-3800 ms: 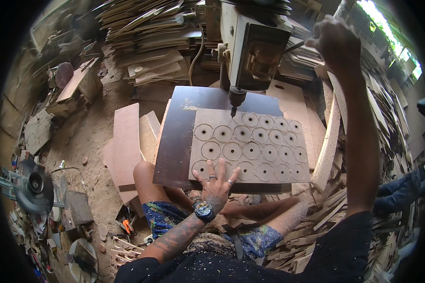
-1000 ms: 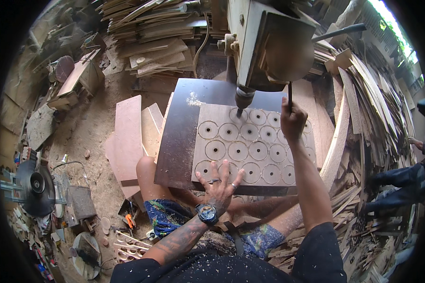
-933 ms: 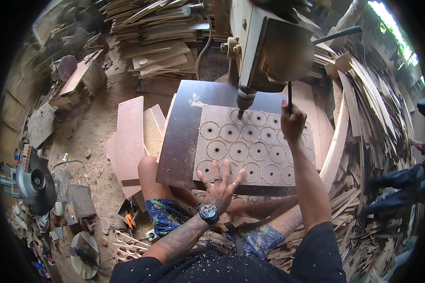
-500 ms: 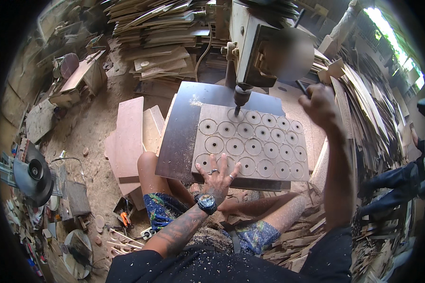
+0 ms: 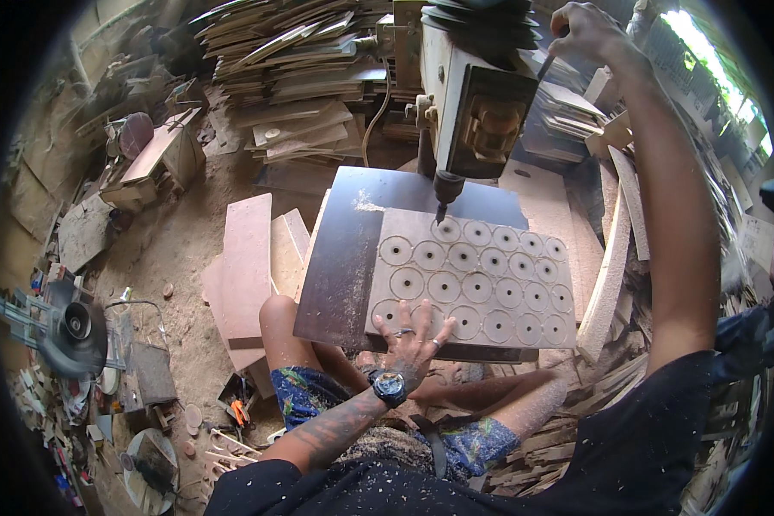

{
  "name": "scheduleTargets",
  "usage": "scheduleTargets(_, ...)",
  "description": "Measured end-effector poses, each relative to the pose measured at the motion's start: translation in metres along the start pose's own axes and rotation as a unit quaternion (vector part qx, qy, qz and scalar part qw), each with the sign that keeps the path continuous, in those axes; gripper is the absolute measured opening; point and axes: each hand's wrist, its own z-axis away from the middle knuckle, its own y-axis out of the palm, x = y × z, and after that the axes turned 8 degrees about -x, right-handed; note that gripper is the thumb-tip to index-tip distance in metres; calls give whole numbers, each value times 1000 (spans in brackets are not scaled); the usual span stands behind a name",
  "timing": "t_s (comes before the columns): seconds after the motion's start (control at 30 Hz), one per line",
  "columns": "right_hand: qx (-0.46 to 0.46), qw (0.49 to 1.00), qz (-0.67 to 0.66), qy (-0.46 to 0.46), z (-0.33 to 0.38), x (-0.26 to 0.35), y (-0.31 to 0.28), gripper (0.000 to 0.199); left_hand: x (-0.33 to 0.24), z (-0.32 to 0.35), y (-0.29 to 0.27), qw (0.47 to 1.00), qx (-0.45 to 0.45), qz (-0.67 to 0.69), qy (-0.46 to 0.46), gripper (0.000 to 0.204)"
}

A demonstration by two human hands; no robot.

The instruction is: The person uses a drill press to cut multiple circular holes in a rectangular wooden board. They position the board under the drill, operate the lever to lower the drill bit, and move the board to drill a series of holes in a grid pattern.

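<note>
A flat wooden board (image 5: 493, 289) with rows of scored circles lies on the dark drill press table (image 5: 340, 258). Most circles show a dark hole at the centre. My left hand (image 5: 413, 342), with a ring and a wristwatch, rests with spread fingers on the board's near left edge. High at the right, my right hand (image 5: 586, 34) is curled round the drill press lever (image 5: 545, 67). Under the drill press head (image 5: 488, 116), the drill bit (image 5: 441, 212) in its chuck (image 5: 448, 187) points at a circle in the far row. Whether its tip touches the wood, I cannot tell.
Stacked thin boards (image 5: 292, 64) stand behind, with leaning sheets on the right. Loose planks (image 5: 247, 258) lie left of the table. A fan (image 5: 76, 322) and a small bench with a round disc (image 5: 136, 136) are further left. Offcuts and wood dust cover the floor.
My right hand has swung up and away with the lever, and the chuck and bit have risen from the board. My left hand stays on the board. The whole view has shifted slightly.
</note>
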Motion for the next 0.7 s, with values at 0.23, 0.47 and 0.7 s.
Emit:
scheduleTargets(0.23,36,999,-8,27,0,4,-7,34,-28,-12,3,999,28,1,22,89)
scheduleTargets(0.47,35,999,-11,10,-5,6,-6,34,-31,-15,1,998,26,49,12,86)
scheduleTargets(0.7,36,999,-11,1,-7,0,0,33,-33,-18,-4,998,56,32,25,91)
